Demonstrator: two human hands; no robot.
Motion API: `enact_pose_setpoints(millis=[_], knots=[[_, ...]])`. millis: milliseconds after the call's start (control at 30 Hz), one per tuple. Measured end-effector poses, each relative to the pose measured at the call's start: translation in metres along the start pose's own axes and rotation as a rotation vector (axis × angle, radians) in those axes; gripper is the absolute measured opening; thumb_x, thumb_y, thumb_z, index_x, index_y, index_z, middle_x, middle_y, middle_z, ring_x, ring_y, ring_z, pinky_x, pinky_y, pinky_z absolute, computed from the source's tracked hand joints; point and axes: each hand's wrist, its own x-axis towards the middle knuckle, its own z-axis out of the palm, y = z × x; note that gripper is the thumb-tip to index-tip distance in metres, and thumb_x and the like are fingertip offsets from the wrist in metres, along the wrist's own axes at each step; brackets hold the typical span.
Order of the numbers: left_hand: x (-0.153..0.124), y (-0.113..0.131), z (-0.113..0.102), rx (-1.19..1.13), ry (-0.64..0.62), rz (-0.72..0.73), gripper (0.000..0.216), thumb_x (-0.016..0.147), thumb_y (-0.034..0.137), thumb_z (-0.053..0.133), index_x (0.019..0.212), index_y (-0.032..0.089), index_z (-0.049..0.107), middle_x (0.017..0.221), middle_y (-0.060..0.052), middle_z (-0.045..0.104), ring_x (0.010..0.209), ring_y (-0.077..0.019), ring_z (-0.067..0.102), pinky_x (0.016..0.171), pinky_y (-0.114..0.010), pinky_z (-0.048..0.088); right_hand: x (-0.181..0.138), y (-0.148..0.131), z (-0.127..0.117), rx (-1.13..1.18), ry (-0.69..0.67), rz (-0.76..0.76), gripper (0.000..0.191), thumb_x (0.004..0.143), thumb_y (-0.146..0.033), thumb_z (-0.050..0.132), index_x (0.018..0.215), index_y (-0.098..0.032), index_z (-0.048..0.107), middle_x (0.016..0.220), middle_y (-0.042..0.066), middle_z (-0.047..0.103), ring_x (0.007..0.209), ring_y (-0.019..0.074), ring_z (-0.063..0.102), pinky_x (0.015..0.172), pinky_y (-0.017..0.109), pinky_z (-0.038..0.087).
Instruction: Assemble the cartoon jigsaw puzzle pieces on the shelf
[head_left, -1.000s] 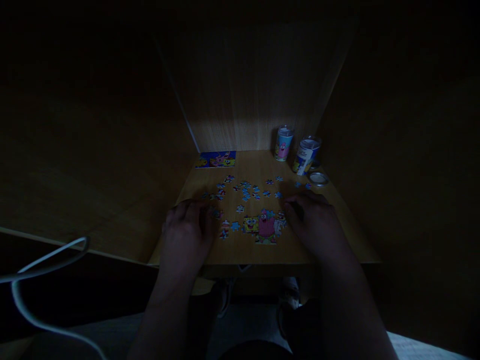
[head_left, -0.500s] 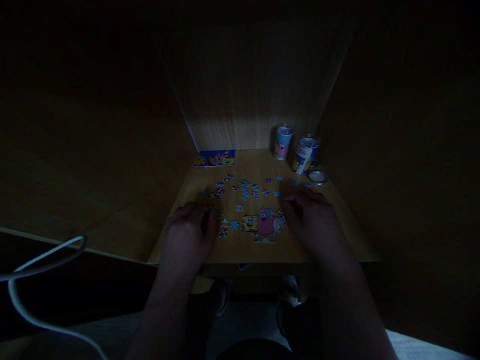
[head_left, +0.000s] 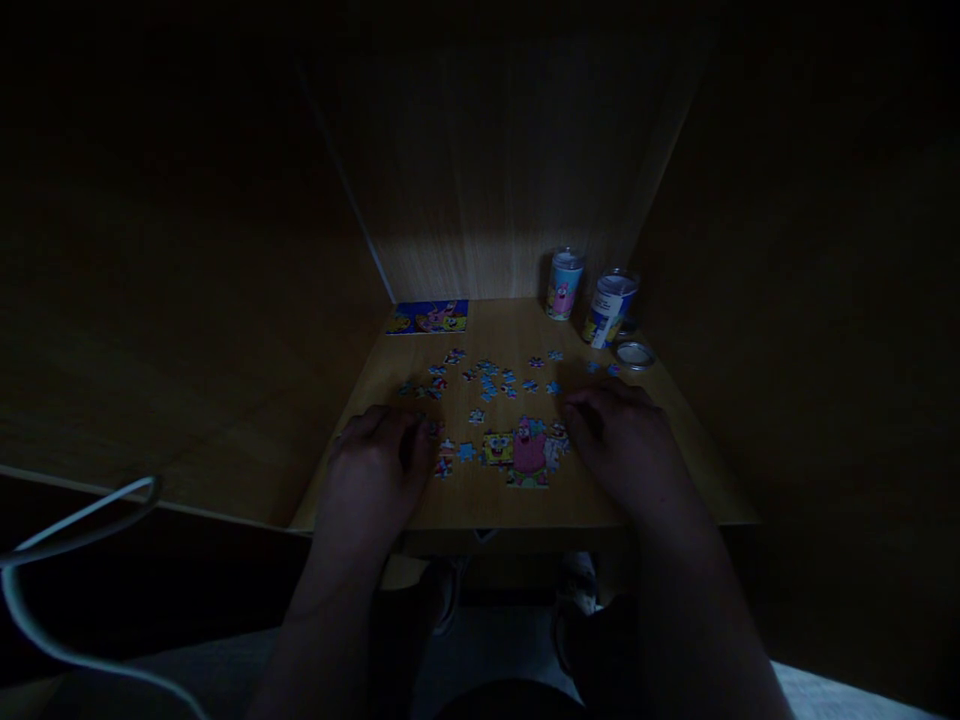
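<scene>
The scene is very dark. A partly joined cartoon jigsaw (head_left: 525, 452) lies near the front of a small wooden desk (head_left: 495, 505). Several loose pieces (head_left: 491, 380) are scattered behind it. My left hand (head_left: 375, 475) rests on the desk left of the jigsaw, fingers curled near two loose pieces (head_left: 446, 457). My right hand (head_left: 626, 440) lies at the jigsaw's right edge, fingers bent down onto the desk. Whether either hand holds a piece is hidden in the dark.
A printed picture card (head_left: 429, 317) lies at the back left. Two printed cans (head_left: 564, 284) (head_left: 609, 308) and a round lid (head_left: 634, 353) stand at the back right. Wooden panels wall the desk on three sides. A white cable (head_left: 67, 520) hangs at the lower left.
Both hands stay nearly where they were; the left hand has shifted slightly, and the view has drifted a little.
</scene>
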Motion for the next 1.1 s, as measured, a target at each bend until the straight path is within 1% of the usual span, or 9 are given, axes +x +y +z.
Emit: enact_pose_setpoints(millis=[133,333,533,667,900,1100], knots=[[0.0003,0.0007,-0.0003,0.005,0.008,0.005,0.026,0.109,0.042,0.055,0.098,0.023,0.069,0.101,-0.011,0.075,0.097,-0.0314,0.071,0.089,-0.047,0.057,-0.0001,-0.0012,-0.0009,-0.012,-0.007,0.007,0.019,0.107,-0.033,0.061,0.105,-0.028,0.079,0.119,0.008,0.079,0.110,0.0312,0.070,0.095,0.045,0.050],[-0.0003,0.0004,0.0003,0.020,0.016,0.016,0.028,0.110,0.042,0.055,0.098,0.022,0.070,0.099,-0.011,0.074,0.093,-0.0315,0.070,0.088,-0.048,0.057,-0.0011,-0.0005,-0.0001,0.012,-0.004,-0.001,0.018,0.107,-0.032,0.061,0.105,-0.026,0.078,0.118,0.008,0.079,0.111,0.0304,0.070,0.098,0.045,0.051],[-0.0004,0.0002,0.0007,0.023,0.008,0.018,0.027,0.110,0.041,0.055,0.097,0.023,0.069,0.099,-0.010,0.074,0.094,-0.0315,0.070,0.088,-0.047,0.056,-0.0012,0.0008,0.0010,-0.016,0.000,0.001,0.018,0.107,-0.034,0.063,0.105,-0.028,0.079,0.119,0.008,0.079,0.111,0.0320,0.070,0.095,0.047,0.052],[-0.0001,0.0009,-0.0002,0.013,0.003,0.012,0.026,0.110,0.041,0.055,0.097,0.023,0.068,0.100,-0.010,0.074,0.094,-0.0308,0.070,0.088,-0.047,0.057,-0.0012,-0.0010,-0.0006,-0.001,-0.004,-0.001,0.018,0.107,-0.034,0.062,0.106,-0.028,0.079,0.120,0.008,0.079,0.110,0.0315,0.070,0.097,0.048,0.053],[0.0001,0.0007,0.0005,-0.001,0.012,0.018,0.028,0.110,0.042,0.055,0.099,0.021,0.070,0.101,-0.011,0.074,0.097,-0.0329,0.070,0.090,-0.050,0.058,-0.0012,-0.0025,-0.0016,-0.019,-0.006,0.012,0.017,0.107,-0.033,0.062,0.105,-0.028,0.079,0.121,0.008,0.079,0.112,0.0315,0.070,0.097,0.048,0.053],[0.0000,0.0008,0.0001,0.004,0.015,0.020,0.027,0.110,0.042,0.055,0.099,0.022,0.069,0.100,-0.011,0.074,0.095,-0.0328,0.070,0.088,-0.049,0.058,-0.0013,-0.0039,-0.0019,-0.012,-0.007,0.018,0.019,0.108,-0.033,0.060,0.105,-0.028,0.079,0.121,0.009,0.078,0.112,0.0319,0.070,0.097,0.048,0.053]])
